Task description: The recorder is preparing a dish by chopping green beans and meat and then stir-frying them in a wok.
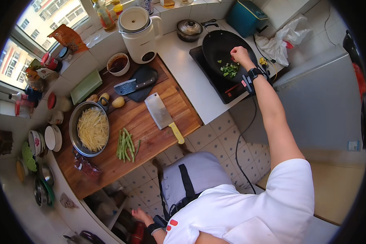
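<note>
My right hand [241, 56] is over a black wok [212, 42], fingers pinched on small dark red pieces [232, 58] that look like dried chili. Chopped green onion [229, 70] lies in the wok below the hand. The wok rests on a black induction cooktop [228, 93]. Down by my side, my left hand [142, 216] hangs with loosely bent fingers and nothing visible in it. Away from both hands, a yellow-handled cleaver [158, 110], green beans [127, 145] and a steel pot [73, 134] of cut potato strips [93, 128] are on the wooden board [109, 170].
A dark-handled cleaver [137, 85] lies near potatoes [118, 102] and a bowl of dark sauce [119, 63]. Behind stand a white blender [139, 42] and a small lidded pot [189, 30]. A black cable [238, 149] hangs beside my right arm, near a grey refrigerator [320, 100].
</note>
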A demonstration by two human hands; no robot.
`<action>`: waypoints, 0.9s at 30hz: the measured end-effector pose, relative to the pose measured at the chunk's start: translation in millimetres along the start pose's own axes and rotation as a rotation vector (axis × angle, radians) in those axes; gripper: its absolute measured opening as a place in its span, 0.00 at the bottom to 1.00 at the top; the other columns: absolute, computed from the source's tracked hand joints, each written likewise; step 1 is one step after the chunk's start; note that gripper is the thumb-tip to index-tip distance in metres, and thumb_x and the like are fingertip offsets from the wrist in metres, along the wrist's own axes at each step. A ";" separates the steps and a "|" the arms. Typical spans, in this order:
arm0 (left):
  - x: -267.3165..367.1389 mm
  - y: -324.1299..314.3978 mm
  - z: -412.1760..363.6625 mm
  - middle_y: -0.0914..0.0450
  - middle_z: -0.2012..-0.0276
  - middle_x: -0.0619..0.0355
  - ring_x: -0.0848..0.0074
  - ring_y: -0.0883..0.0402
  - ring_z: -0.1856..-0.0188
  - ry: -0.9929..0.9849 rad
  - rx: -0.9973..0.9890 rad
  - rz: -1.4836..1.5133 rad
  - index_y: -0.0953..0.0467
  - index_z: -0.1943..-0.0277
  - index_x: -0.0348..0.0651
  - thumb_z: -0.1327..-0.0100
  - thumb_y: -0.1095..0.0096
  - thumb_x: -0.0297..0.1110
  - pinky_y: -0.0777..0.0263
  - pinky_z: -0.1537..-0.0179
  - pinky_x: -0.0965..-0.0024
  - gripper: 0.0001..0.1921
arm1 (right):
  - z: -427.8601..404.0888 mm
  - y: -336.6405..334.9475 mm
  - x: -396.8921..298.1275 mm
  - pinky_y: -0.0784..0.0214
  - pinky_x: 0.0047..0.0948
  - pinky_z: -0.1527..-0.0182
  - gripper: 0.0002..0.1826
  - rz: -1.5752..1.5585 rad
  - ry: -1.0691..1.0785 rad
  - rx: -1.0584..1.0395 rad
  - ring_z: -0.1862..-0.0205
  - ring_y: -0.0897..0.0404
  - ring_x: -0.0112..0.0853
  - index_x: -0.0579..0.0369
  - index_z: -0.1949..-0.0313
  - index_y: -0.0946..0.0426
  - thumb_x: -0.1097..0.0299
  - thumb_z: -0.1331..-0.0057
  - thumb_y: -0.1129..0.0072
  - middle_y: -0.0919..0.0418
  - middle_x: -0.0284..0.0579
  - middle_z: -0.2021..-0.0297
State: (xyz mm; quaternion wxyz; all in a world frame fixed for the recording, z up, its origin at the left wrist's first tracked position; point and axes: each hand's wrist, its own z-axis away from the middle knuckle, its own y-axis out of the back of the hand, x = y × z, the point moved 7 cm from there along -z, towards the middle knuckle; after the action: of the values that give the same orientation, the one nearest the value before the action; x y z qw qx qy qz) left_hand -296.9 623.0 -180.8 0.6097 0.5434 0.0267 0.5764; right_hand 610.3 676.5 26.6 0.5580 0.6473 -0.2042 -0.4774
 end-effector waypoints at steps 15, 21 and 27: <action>-46.0 10.7 91.4 0.37 0.56 0.47 0.63 0.34 0.56 -0.330 0.157 -0.190 0.35 0.54 0.38 0.57 0.44 0.24 0.39 0.54 0.66 0.22 | 17.9 45.7 37.2 0.35 0.29 0.58 0.20 -0.106 0.425 0.062 0.62 0.25 0.36 0.51 0.59 0.27 0.72 0.55 0.44 0.25 0.48 0.63; -149.1 46.8 176.0 0.35 0.58 0.46 0.61 0.35 0.55 -0.170 0.201 -0.283 0.36 0.56 0.34 0.58 0.44 0.21 0.40 0.52 0.64 0.21 | 37.8 77.5 133.6 0.32 0.26 0.65 0.21 -0.688 0.200 -0.021 0.66 0.24 0.32 0.59 0.52 0.35 0.68 0.46 0.48 0.26 0.46 0.64; -279.7 57.9 292.6 0.34 0.59 0.45 0.58 0.34 0.56 0.215 0.172 -0.259 0.35 0.57 0.34 0.59 0.45 0.22 0.40 0.54 0.63 0.21 | 34.3 20.1 240.1 0.38 0.21 0.87 0.12 -0.443 0.083 -0.351 0.87 0.29 0.24 0.55 0.61 0.30 0.74 0.44 0.58 0.27 0.40 0.83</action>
State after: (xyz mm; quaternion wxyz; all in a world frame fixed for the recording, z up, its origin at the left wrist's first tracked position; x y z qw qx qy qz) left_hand -236.5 218.6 -187.4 0.6237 0.5208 0.2106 0.5435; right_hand 697.3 461.2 -45.9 0.5514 0.5886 0.0510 -0.5890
